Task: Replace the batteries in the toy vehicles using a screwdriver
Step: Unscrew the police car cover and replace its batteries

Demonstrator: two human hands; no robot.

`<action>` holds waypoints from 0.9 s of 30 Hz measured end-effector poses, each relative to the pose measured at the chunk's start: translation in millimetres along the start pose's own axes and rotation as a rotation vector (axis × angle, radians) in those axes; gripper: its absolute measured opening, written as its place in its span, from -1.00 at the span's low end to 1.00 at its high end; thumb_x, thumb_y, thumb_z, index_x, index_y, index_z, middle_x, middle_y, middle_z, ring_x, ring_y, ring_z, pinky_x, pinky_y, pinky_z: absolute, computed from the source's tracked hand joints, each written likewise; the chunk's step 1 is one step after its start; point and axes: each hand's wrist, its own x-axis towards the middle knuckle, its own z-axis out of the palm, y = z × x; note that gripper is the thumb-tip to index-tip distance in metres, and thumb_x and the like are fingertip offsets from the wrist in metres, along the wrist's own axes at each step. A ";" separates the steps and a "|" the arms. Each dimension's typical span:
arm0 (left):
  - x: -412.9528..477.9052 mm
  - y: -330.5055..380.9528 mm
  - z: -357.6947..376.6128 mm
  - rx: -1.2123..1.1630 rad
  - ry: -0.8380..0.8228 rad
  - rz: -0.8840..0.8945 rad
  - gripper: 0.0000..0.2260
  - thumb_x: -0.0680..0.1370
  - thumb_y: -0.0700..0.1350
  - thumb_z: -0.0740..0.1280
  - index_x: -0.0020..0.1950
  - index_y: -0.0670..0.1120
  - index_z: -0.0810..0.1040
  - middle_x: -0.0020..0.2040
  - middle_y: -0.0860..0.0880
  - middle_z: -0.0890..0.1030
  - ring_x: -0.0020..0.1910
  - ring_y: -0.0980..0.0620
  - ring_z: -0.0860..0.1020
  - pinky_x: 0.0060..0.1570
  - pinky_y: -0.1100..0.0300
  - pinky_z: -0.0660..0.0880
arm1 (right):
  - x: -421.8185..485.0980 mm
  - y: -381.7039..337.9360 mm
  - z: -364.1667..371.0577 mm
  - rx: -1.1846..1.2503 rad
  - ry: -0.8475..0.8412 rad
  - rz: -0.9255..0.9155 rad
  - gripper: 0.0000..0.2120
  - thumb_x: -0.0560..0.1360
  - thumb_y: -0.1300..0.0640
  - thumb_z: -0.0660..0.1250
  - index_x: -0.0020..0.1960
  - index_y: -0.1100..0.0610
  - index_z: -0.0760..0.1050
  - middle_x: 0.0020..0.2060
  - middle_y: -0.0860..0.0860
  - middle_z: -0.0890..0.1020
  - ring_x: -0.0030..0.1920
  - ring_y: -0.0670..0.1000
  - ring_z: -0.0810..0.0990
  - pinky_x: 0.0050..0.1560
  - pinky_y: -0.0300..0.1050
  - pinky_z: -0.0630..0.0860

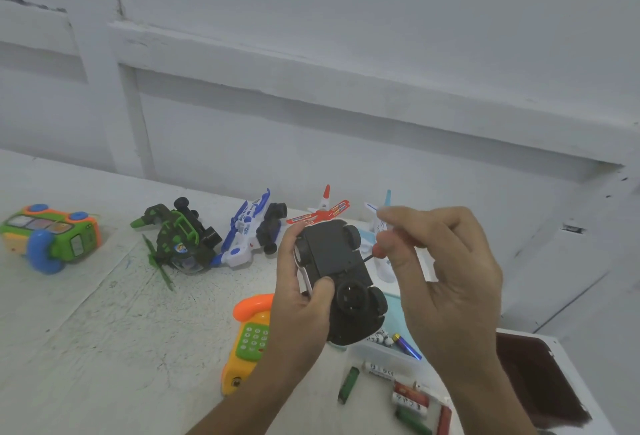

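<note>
My left hand grips a toy car held upside down above the table, its dark underside and black wheels facing me. My right hand pinches a small screwdriver with a red handle. Its dark tip touches the right edge of the car's underside. Most of the screwdriver is hidden by my fingers. Loose batteries, green, red and white, lie on the table at the lower right.
On the white table stand a green-orange toy, a dark green helicopter, a blue-white vehicle, a red plane, a light blue plane and an orange-yellow toy phone. A clear box holds batteries. A dark tray sits right.
</note>
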 end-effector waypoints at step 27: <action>-0.4 2.6 -9.9 -0.044 -0.014 -0.031 -0.29 0.56 -0.47 0.15 0.42 0.30 0.30 0.30 0.11 0.52 0.12 -0.02 0.62 0.01 0.02 0.65 | 27.2 -6.0 -16.5 0.150 -0.313 0.035 -0.69 0.52 0.20 0.18 0.19 0.01 0.56 0.07 -0.10 0.64 0.01 -0.16 0.62 0.14 -0.44 0.39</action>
